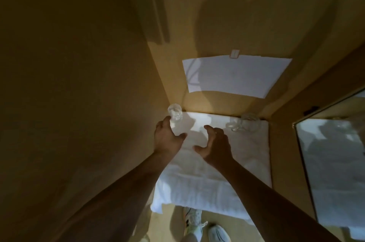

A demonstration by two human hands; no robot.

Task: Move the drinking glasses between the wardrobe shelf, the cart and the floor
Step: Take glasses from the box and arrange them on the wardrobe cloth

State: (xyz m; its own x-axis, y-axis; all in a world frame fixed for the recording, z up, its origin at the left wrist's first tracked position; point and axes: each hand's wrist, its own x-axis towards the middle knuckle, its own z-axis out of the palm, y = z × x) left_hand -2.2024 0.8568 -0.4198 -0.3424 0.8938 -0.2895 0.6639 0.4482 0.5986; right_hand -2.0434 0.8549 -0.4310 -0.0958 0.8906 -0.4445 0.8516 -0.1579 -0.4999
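A clear drinking glass (pixel 175 114) stands in the back left corner of the wardrobe shelf, on a folded white towel (pixel 209 164). My left hand (pixel 167 137) hovers just in front of that glass with fingers spread, its thumb tip close to the glass base. My right hand (pixel 214 145) is open over the middle of the towel, holding nothing. At the back right corner stand two more clear glasses (pixel 245 122), close together and partly overlapping in view.
A white sheet of paper (pixel 233 75) hangs on the wardrobe's back wall. The wooden side wall (pixel 79 83) closes in on the left. A mirrored door (pixel 333 162) stands at the right. Below the shelf edge are white shoes (pixel 205 228) on the floor.
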